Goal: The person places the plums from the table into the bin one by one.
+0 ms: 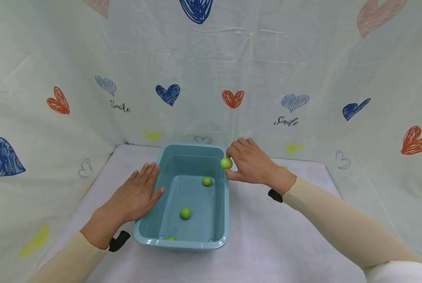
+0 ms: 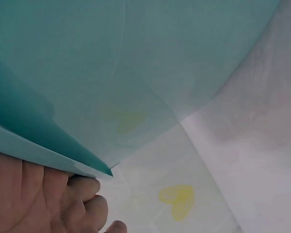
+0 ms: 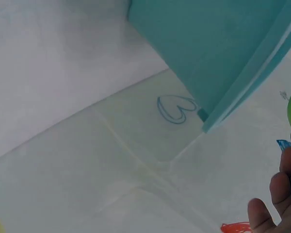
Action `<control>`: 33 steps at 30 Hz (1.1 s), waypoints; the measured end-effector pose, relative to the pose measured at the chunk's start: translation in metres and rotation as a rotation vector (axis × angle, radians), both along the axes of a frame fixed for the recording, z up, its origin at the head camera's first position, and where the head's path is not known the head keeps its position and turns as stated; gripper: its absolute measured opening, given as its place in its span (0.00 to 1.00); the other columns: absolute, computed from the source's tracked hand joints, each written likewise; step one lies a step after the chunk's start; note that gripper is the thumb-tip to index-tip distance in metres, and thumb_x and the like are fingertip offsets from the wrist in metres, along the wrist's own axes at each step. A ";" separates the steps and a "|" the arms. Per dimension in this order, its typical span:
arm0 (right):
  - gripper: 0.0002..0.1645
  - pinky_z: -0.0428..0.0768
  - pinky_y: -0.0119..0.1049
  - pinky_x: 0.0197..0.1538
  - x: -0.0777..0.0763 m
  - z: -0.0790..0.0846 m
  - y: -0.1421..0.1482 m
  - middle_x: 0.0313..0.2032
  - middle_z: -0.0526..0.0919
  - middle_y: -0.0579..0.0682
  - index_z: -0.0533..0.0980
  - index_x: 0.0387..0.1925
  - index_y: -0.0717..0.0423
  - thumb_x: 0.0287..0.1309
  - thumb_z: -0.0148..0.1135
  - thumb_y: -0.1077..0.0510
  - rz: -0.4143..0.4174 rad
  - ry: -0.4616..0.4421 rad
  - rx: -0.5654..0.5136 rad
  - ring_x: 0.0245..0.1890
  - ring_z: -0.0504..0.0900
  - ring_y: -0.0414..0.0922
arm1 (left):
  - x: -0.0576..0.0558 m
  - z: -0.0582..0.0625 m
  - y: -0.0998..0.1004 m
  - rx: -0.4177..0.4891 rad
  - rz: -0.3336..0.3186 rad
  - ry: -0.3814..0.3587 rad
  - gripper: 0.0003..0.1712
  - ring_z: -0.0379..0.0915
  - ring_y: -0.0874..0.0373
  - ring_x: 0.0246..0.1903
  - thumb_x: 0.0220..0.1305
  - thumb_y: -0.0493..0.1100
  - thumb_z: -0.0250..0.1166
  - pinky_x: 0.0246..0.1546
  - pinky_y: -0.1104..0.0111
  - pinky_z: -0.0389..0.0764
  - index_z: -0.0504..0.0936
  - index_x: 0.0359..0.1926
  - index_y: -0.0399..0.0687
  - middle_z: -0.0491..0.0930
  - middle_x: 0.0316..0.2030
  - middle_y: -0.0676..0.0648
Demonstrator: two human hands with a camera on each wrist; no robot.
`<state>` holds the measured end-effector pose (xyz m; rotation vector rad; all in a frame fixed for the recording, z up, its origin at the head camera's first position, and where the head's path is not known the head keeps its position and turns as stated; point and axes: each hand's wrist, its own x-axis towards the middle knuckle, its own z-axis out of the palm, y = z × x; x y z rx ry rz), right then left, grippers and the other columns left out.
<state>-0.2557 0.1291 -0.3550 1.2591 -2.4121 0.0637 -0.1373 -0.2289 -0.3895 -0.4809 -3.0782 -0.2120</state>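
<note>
While right hand (image 1: pixel 249 163) pinches green ball (image 1: pixel 226 163), tub rim (image 1: pixel 186 245) partly hides another (image 1: pixel 170 238)

This looks like a small, makeshift booth, screened off with hanging cover. White sheeting (image 1: pixel 203 59), creased and wrinkled, rises behind a pale tabletop (image 1: pixel 267 236) and along both its sides, closing in the view. Scribbled hearts (image 1: pixel 233 99) in red, blue, pink and yellow and the cursive word "Smile" (image 1: pixel 286 121) decorate it. Whether a home, workshop or lab surrounds the booth cannot be told.
</note>
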 end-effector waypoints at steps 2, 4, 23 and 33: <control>0.19 0.69 0.44 0.44 0.001 0.002 -0.006 0.36 0.78 0.48 0.79 0.40 0.54 0.60 0.66 0.43 0.030 -0.007 0.012 0.39 0.72 0.49 | 0.000 0.000 0.000 -0.005 0.002 0.003 0.43 0.46 0.31 0.81 0.82 0.56 0.51 0.78 0.37 0.55 0.53 0.81 0.28 0.52 0.81 0.29; 0.19 0.70 0.44 0.43 0.002 0.002 -0.014 0.37 0.79 0.48 0.79 0.41 0.55 0.61 0.67 0.43 0.058 -0.007 0.024 0.39 0.72 0.49 | 0.000 0.000 0.001 -0.007 0.003 0.006 0.43 0.46 0.31 0.81 0.82 0.56 0.52 0.78 0.37 0.55 0.53 0.81 0.28 0.52 0.81 0.29; 0.18 0.67 0.39 0.42 0.015 -0.037 -0.080 0.36 0.78 0.45 0.79 0.41 0.50 0.66 0.66 0.41 0.149 0.008 0.095 0.38 0.70 0.44 | 0.001 -0.001 0.004 0.001 0.016 -0.006 0.44 0.46 0.31 0.81 0.81 0.56 0.54 0.78 0.37 0.56 0.53 0.81 0.28 0.53 0.81 0.29; 0.18 0.70 0.39 0.42 0.018 -0.051 -0.090 0.34 0.78 0.45 0.78 0.39 0.50 0.64 0.65 0.40 0.144 0.018 0.099 0.37 0.71 0.44 | 0.001 -0.004 0.002 0.007 0.018 -0.009 0.45 0.46 0.31 0.81 0.81 0.56 0.53 0.78 0.37 0.55 0.53 0.81 0.28 0.52 0.81 0.29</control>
